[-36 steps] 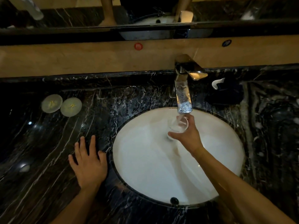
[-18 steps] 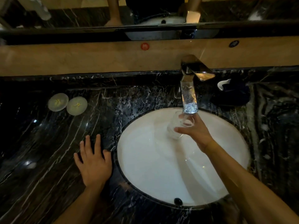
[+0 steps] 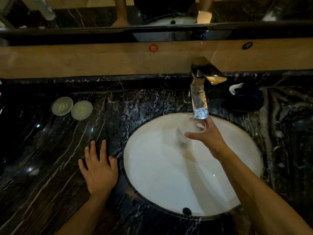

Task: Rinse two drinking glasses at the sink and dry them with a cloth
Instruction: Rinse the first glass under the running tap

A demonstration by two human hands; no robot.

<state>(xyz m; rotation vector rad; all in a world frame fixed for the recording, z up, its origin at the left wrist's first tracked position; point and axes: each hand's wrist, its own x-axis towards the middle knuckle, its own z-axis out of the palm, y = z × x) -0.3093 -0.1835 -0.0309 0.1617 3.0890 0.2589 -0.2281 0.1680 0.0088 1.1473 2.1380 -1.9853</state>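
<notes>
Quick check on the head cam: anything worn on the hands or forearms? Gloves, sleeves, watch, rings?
Nothing worn that shows. The left hand and right hand have no gloves, and both forearms are uncovered right to the bottom edge of the picture: no sleeves, watch or wristband. No rings visible on the fingers, though the light is dim, so a thin band could be missed.

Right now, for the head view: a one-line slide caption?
Right hand holds a glass under the tap over the white basin; left hand rests flat.
</notes>
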